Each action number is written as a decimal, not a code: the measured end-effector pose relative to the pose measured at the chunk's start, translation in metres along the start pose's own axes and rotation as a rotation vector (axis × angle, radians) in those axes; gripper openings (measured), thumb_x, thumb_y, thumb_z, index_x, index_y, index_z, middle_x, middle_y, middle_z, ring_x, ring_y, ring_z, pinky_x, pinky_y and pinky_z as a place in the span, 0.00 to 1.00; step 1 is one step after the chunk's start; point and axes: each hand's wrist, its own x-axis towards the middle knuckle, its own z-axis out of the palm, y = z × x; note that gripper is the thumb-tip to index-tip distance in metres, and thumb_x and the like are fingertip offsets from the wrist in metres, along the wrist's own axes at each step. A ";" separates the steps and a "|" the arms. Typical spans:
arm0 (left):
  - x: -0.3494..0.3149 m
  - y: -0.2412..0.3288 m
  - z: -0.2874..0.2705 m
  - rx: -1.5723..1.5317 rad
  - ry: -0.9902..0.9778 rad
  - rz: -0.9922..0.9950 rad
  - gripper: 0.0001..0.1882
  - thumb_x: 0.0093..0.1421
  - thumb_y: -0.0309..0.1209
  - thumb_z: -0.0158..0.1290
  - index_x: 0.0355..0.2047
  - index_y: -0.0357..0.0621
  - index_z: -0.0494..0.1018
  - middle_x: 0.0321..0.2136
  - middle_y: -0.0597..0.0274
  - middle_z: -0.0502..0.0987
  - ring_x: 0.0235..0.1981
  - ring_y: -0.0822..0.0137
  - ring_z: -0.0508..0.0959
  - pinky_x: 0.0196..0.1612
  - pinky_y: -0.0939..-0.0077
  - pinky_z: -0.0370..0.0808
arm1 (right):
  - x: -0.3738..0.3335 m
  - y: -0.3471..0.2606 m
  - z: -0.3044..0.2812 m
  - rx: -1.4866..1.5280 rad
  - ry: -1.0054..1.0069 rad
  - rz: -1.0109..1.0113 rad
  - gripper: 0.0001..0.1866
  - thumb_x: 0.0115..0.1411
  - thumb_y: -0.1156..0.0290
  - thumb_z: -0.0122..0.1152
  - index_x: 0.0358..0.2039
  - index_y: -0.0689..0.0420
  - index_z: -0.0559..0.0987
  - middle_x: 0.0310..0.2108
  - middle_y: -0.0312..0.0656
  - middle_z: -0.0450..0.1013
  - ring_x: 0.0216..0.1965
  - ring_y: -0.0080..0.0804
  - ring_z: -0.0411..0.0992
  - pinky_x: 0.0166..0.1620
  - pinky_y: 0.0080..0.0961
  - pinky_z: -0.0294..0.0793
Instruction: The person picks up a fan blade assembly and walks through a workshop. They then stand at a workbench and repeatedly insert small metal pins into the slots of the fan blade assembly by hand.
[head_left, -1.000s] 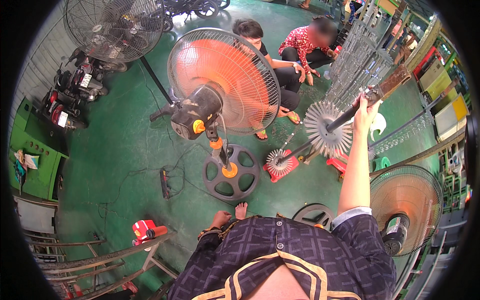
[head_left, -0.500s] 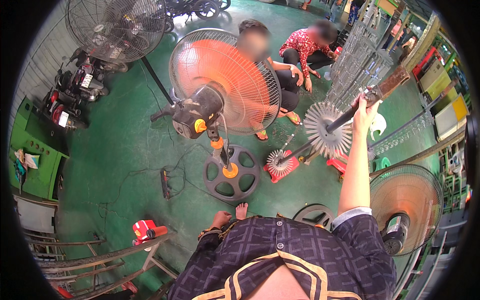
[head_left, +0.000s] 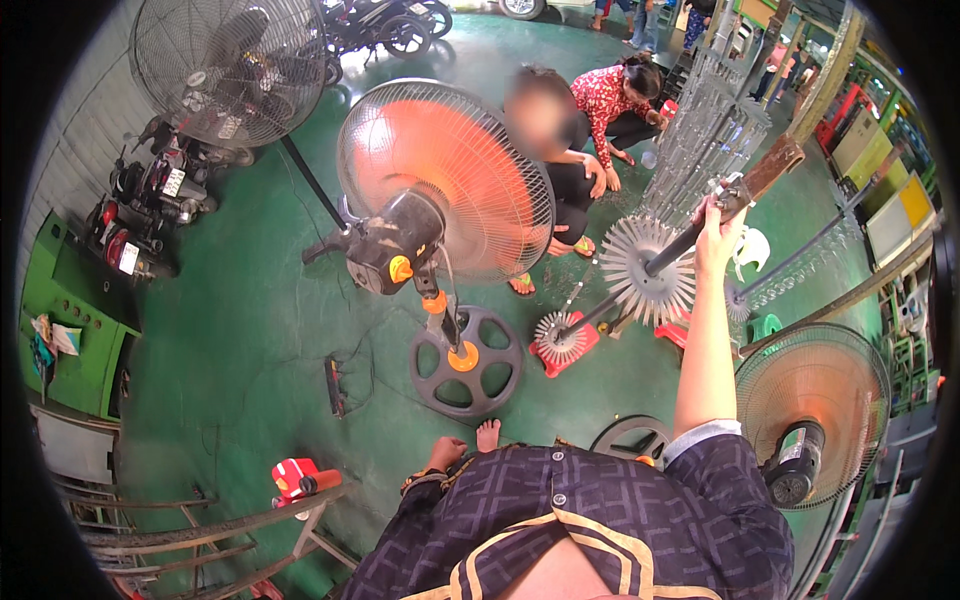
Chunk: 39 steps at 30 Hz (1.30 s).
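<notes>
My right hand (head_left: 717, 240) reaches up and is closed around a dark metal pole (head_left: 683, 245) near its rusty brown upper end (head_left: 775, 170). The pole carries a large grey disc with radial slots (head_left: 650, 285) and a smaller slotted disc (head_left: 560, 338) lower down. Just beyond the hand hangs a tall rack of many small clear or shiny metal pieces (head_left: 700, 150). Down by my bare foot (head_left: 488, 434), my left hand (head_left: 447, 453) is loosely curled, with nothing visible in it. Its fingers are small and partly hidden.
A standing fan (head_left: 395, 240) with an orange blur of blades stands ahead on a round base (head_left: 420, 375). Another fan (head_left: 815, 420) is at right. Two people crouch beyond, one in a red patterned shirt (head_left: 605, 105). Cables, a power strip (head_left: 334, 387) and a metal rail (head_left: 230, 522) lie leftward.
The view has shifted slightly. My right hand stays on the pole. The person in red has leaned their head down, and the nearer person's head has moved right and down.
</notes>
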 end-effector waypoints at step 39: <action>0.092 -0.048 -0.080 0.833 -0.646 0.786 0.14 0.48 0.38 0.50 0.25 0.41 0.77 0.23 0.56 0.77 0.28 0.61 0.78 0.34 0.69 0.72 | -0.147 -0.218 0.002 -0.200 0.518 0.031 0.06 0.52 0.80 0.58 0.28 0.63 0.69 0.13 0.36 0.63 0.09 0.19 0.60 0.13 0.16 0.59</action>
